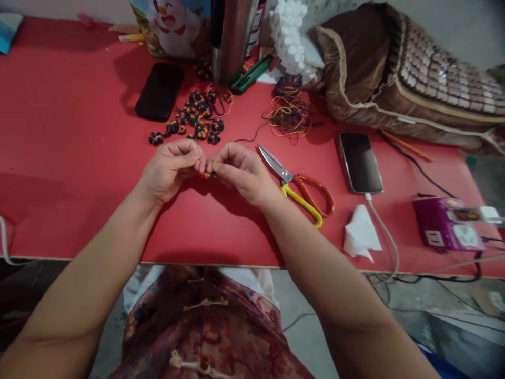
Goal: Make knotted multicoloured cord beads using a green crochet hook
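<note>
My left hand (171,167) and my right hand (240,171) meet over the red table (71,158), fingers curled and pinched together on a small multicoloured knotted piece (209,174) between them. A thin cord runs from it toward a tangle of coloured cord (290,115) farther back. Several finished knotted pieces (195,118) lie in a cluster just beyond my hands. Scissors with an orange and yellow handle (303,190) lie right beside my right wrist.
A black phone (160,90) lies at the back left, another phone (360,161) on a charging cable at the right. A steel flask (232,39), a brown bag (402,73), a crumpled tissue (360,234) and a purple power strip (447,223) are also on the table.
</note>
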Demonstrator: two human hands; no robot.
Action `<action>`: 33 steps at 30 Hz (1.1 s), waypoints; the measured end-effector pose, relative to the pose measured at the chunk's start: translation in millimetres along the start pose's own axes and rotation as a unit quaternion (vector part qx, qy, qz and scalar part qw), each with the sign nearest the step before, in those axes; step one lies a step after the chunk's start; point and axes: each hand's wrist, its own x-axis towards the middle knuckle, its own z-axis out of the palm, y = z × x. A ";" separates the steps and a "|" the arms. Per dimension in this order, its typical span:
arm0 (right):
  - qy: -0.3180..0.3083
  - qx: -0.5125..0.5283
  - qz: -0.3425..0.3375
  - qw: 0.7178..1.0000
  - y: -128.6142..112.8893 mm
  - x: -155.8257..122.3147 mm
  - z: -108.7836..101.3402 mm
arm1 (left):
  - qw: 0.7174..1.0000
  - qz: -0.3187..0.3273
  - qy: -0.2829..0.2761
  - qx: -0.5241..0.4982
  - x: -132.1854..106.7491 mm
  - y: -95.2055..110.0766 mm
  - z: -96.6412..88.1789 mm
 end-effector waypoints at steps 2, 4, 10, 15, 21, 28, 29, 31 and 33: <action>-0.011 -0.029 -0.009 0.999 0.5 -1.0 -1.1 | 1.000 -0.002 -0.010 0.023 -1.6 1.0 -1.8; -0.017 -0.049 -0.014 0.999 0.3 -1.5 -2.2 | 0.999 -0.011 -0.020 0.029 -2.2 1.2 -3.2; 0.029 -0.001 -0.031 0.999 -1.0 1.4 -0.4 | 0.997 -0.028 0.030 -0.073 2.1 0.2 -2.1; 0.129 0.042 -0.079 0.988 0.9 4.8 1.3 | 0.989 -0.044 0.066 -0.126 7.3 -5.4 -4.9; 0.139 0.049 -0.096 0.984 5.3 5.2 -2.3 | 0.997 0.004 0.055 -0.052 5.8 -16.2 3.0; 0.127 -0.018 -0.072 0.989 1.0 1.3 -1.6 | 0.997 0.027 0.060 -0.037 5.2 -18.1 6.5; 0.129 -0.021 -0.072 0.989 0.2 1.1 -1.4 | 0.997 0.025 0.059 -0.039 4.9 -17.2 6.7; 0.132 -0.019 -0.063 0.989 -1.2 0.9 -1.1 | 0.997 0.023 0.063 -0.039 3.8 -15.1 7.5; 0.137 -0.009 -0.038 0.990 -2.2 0.9 -0.7 | 0.997 0.029 0.069 -0.027 2.4 -13.2 8.6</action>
